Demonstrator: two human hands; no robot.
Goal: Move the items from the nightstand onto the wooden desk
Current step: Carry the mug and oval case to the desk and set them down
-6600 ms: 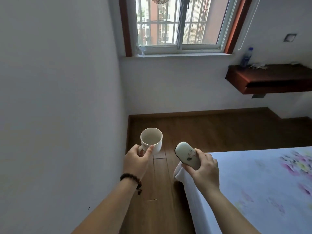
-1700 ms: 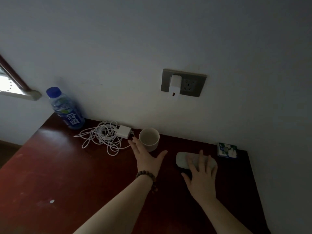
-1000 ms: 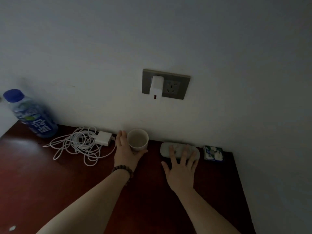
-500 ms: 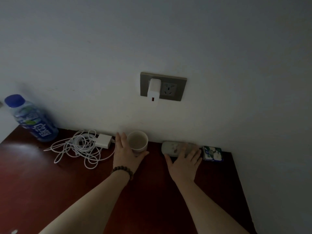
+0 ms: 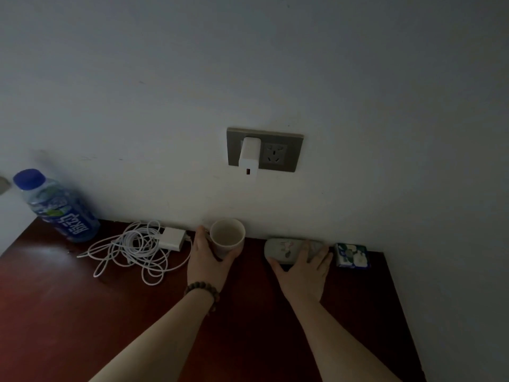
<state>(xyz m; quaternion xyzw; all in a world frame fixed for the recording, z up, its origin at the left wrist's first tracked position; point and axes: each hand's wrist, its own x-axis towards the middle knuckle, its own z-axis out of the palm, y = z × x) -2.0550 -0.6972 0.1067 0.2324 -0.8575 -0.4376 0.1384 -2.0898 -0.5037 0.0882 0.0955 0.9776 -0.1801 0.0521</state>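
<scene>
A white cup point(image 5: 227, 235) stands upright on the dark red wooden desk point(image 5: 82, 312), close to the back wall. My left hand point(image 5: 206, 266), with a bead bracelet at the wrist, wraps around it, thumb on the right and fingers on the left. To the right, a pale oval case point(image 5: 283, 248) lies flat against the wall. My right hand point(image 5: 303, 274) rests on it with fingers spread over its right half and the thumb at its front left.
A blue-capped water bottle point(image 5: 59, 210) stands at the back left. A tangled white cable point(image 5: 132, 249) with a charger block point(image 5: 172, 238) lies left of the cup. A small packet point(image 5: 351, 255) sits right of the case. A wall socket point(image 5: 275, 153) holds a white plug.
I carried the cup and case to the desk and set them down. Over the last second both hands slid them back to the wall; the case now lies beside the packet.
</scene>
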